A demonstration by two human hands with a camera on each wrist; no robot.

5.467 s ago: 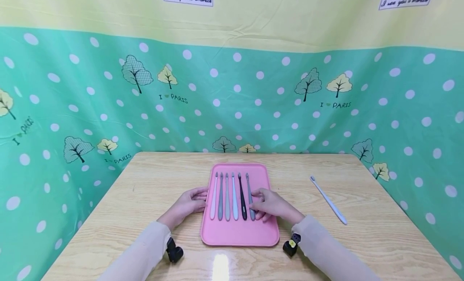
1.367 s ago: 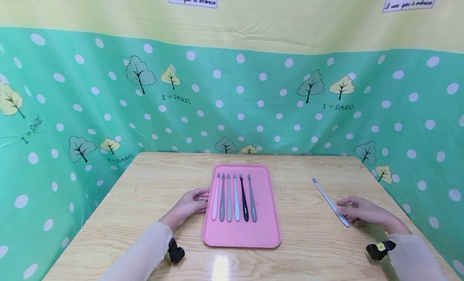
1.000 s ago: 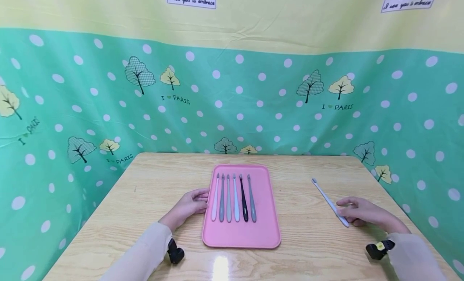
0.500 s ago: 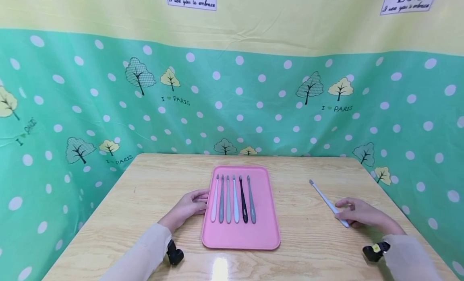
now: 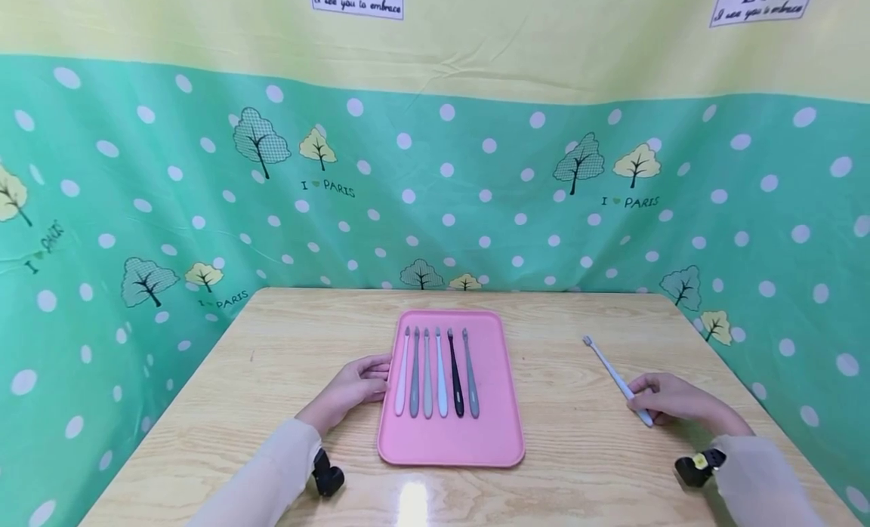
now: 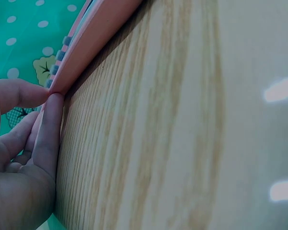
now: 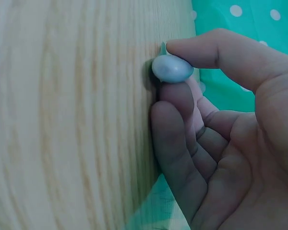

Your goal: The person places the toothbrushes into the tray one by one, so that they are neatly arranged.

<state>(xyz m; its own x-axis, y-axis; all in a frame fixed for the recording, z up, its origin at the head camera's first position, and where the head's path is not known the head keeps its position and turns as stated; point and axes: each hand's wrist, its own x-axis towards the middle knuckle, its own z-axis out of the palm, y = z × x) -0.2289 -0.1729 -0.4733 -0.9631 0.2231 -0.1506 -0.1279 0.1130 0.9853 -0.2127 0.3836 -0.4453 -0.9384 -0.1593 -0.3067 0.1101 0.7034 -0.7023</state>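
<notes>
A pink tray (image 5: 450,444) lies on the table with several toothbrushes side by side on it: pale, grey and light blue ones, a black toothbrush (image 5: 455,376) and a grey toothbrush (image 5: 470,376) at the right end. At the tray's left edge, my left hand (image 5: 350,391) pinches the rim; the left wrist view shows thumb and a finger meeting at the tray wall (image 6: 89,45). To the right, my right hand (image 5: 669,399) pinches a pale blue-white toothbrush (image 5: 608,368) near its handle end. The rounded handle end (image 7: 173,69) sits between thumb and fingers, close over the wood.
The wooden table (image 5: 306,323) reaches back to a green dotted curtain (image 5: 469,172), which also hangs along both sides. A black wrist camera (image 5: 328,474) is on the left wrist, another camera (image 5: 696,466) on the right.
My right hand has left the rightmost grey toothbrush on the tray, gone right and taken hold of the lone pale toothbrush, whose tilt shifts slightly. My left hand has stayed at the tray.
</notes>
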